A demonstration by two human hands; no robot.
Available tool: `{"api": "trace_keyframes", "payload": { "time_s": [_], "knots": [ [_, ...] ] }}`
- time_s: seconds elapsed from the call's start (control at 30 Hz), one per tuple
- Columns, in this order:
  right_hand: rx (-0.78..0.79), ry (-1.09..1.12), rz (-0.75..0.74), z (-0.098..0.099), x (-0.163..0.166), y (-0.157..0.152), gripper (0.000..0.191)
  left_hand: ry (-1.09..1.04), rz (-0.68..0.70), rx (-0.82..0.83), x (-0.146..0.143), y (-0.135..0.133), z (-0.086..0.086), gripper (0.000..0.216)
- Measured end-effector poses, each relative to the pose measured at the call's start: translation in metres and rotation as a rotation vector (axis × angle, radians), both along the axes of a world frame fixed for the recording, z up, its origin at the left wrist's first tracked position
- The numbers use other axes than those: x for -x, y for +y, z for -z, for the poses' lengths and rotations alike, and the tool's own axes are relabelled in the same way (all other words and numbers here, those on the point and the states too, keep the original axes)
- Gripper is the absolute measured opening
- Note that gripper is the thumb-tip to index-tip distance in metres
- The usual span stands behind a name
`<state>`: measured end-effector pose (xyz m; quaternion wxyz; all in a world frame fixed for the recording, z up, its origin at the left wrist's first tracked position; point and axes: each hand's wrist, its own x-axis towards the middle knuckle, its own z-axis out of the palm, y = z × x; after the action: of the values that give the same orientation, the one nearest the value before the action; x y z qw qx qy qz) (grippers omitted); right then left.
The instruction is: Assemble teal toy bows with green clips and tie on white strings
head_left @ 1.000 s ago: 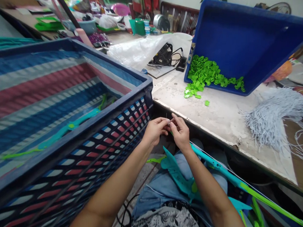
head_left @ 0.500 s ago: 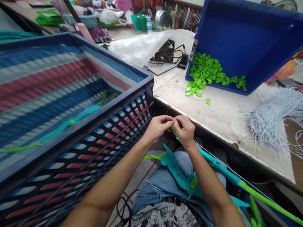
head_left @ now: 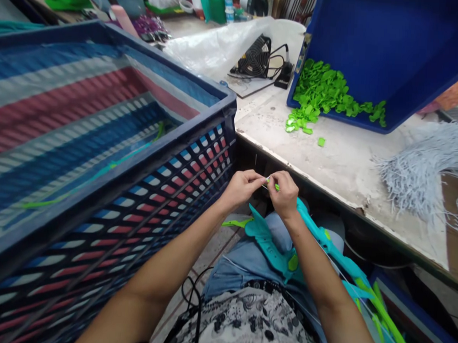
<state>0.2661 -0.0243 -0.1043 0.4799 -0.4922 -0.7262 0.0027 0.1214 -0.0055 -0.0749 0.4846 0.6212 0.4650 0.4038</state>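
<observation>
My left hand [head_left: 240, 191] is closed in a pinch on a thin white string [head_left: 265, 186], just beyond my knees. Right beside it, my right hand [head_left: 283, 194] pinches the green tip of a teal toy bow [head_left: 313, 225], with the string at its fingertips. This bow runs down to the right under my right forearm, which hides part of it. A second teal piece [head_left: 264, 238] with green parts lies across my lap, apart from my fingers.
A dark blue crate [head_left: 231, 104] lined with striped sheet stands at left. On the white table [head_left: 349, 165] are a tilted blue bin [head_left: 368, 46], small green plastic pieces [head_left: 322, 89], a black fan [head_left: 256, 56] and a bundle of white strings [head_left: 420, 168]. More green-teal parts [head_left: 377, 317] lie lower right.
The held bow has swung to a steeper slant, its far end lower and nearer me. Both hands stay pinched together, with the white string now showing between them. The view has tilted down slightly.
</observation>
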Motion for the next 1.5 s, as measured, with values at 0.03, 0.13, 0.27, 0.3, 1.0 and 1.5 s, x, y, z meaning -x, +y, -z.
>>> {"api": "trace_keyframes", "payload": {
  "time_s": [0.03, 0.13, 0.27, 0.3, 1.0, 1.5],
  "knots": [
    [-0.005, -0.012, 0.034, 0.005, 0.0, 0.001, 0.02, 0.005, -0.009, -0.025, -0.001, -0.001, 0.004, 0.021],
    [0.037, -0.08, 0.044, 0.021, -0.004, 0.002, 0.021, -0.084, -0.063, -0.015, 0.005, -0.013, 0.023, 0.026],
    [0.071, -0.162, 0.009, 0.036, -0.003, -0.009, 0.018, -0.024, -0.43, 0.13, 0.046, -0.068, 0.06, 0.037],
    [0.061, -0.155, -0.011, 0.037, 0.001, -0.014, 0.019, 0.063, -0.506, 0.184, 0.059, -0.09, 0.069, 0.037],
    [1.102, 0.456, -0.659, 0.069, 0.033, -0.046, 0.042, -0.887, -0.282, 0.733, 0.062, -0.152, 0.041, 0.035],
    [1.319, 0.815, -0.542, 0.064, 0.014, -0.059, 0.051, -0.269, -0.205, 0.325, 0.071, -0.079, 0.002, 0.025]
  ]
}}
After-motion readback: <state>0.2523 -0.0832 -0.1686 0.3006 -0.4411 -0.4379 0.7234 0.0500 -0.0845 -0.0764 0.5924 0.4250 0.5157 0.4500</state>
